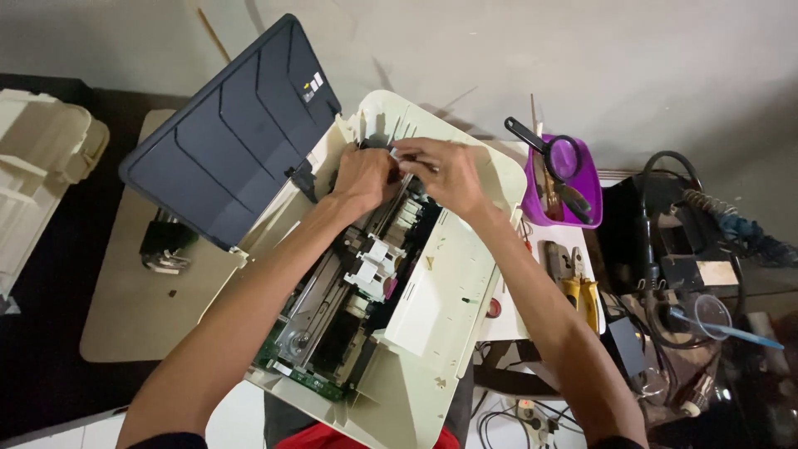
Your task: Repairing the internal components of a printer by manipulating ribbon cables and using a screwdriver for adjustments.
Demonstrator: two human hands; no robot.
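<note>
The open printer [391,274] lies on the table [133,308], its dark lid [233,133] raised so the inside is reachable. Both hands meet at its far end: left hand [363,177] and right hand [445,173] pinch, perhaps, a small white part [399,155].

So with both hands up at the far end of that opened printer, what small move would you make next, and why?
Probably ease the small white part free gently: both the left hand and the right hand pinch it at the far end of the printer, beside the metal rail.
</note>
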